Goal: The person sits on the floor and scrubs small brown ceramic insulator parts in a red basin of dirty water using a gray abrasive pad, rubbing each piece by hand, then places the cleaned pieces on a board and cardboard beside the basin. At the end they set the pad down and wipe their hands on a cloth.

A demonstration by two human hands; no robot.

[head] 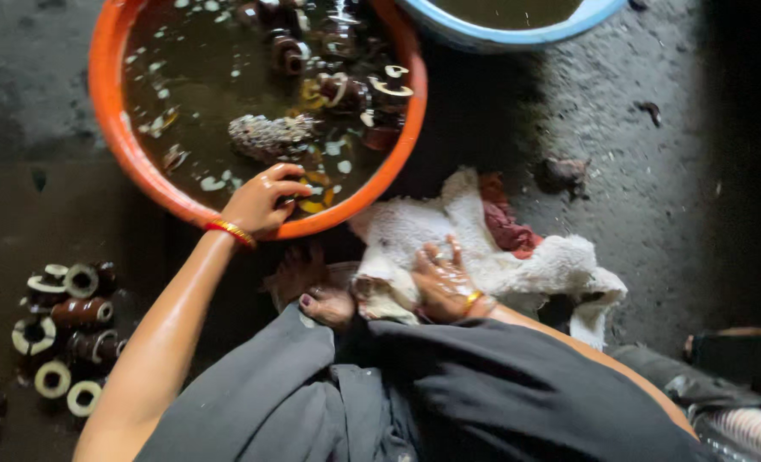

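Dark lap nearest; right hand lies fingers flat on the towel, gripping nothing. Left hand, fingers curled at the orange basin's near rim, pinches sth small, can't tell what. Wet insulators in the basin look heavy, slippery, chippable: best held round the grooved waist.

The left hand dips over the rim of an orange basin of murky water holding brown ceramic insulators. The right hand presses on a white towel on the wet floor. More insulators lie grouped at left.
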